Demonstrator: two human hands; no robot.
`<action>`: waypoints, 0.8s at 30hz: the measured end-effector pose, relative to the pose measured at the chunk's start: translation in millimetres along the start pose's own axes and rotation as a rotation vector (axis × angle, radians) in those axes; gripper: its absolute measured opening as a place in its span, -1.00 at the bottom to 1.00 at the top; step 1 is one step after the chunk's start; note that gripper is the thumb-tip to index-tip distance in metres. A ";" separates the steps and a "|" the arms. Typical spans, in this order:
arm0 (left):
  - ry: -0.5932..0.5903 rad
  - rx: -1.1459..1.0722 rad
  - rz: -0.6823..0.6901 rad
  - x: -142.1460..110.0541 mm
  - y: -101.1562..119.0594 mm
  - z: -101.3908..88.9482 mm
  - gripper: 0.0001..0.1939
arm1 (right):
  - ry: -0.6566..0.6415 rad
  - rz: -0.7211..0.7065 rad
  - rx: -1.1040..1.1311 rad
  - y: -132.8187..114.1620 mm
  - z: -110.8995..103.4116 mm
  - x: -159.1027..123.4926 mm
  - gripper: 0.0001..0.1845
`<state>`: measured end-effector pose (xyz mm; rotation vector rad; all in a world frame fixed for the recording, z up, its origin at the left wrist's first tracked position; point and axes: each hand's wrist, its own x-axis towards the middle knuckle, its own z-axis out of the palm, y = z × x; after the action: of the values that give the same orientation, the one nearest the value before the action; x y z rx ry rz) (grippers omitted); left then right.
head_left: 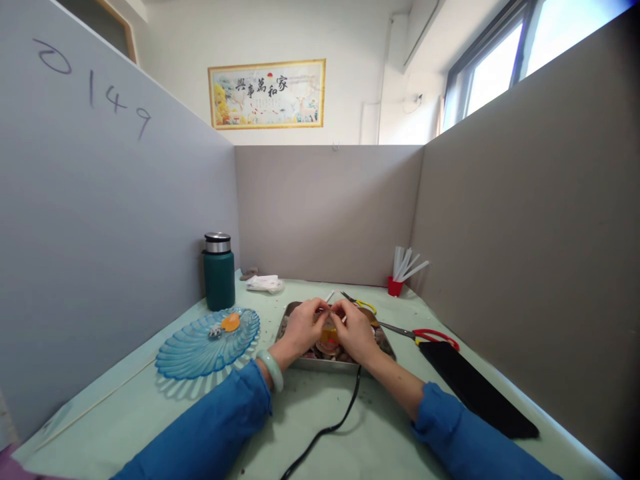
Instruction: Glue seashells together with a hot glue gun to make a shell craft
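Note:
My left hand (306,327), with a pale bangle (271,370) at its wrist, is raised over a metal tray (325,365). Beside it is my right hand (356,332), and the fingertips of both meet in a pinch. Whatever they pinch is too small and too covered to make out. A thin white stick (329,295) shows just beyond the fingertips; I cannot tell whether it is held. Small brownish pieces and a round item with yellow and orange-red on it lie in the tray, partly hidden by my hands.
At left, a blue scalloped plate (200,353) bears an orange piece (231,323), near a green bottle (219,280). Right of the tray lie red-handled scissors (435,335), yellow-handled scissors (367,306) and a black flat item (475,387). A red cup (395,287) holds white sticks. A black cord (330,430) runs forward.

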<state>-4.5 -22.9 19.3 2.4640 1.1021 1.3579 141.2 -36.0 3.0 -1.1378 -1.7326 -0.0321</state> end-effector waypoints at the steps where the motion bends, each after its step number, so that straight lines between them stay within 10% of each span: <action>1: -0.002 -0.001 0.000 0.0 0.4 -0.3 -0.87 | -0.002 0.002 -0.001 0.1 0.1 -0.1 -0.94; 24: 0.000 0.002 -0.032 1.8 -1.3 0.6 -0.87 | -0.008 -0.012 -0.028 0.1 0.3 -0.7 -0.94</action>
<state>-4.2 -20.7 19.6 2.4366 1.1384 1.3487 141.1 -36.3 2.3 -1.1492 -1.7513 -0.0592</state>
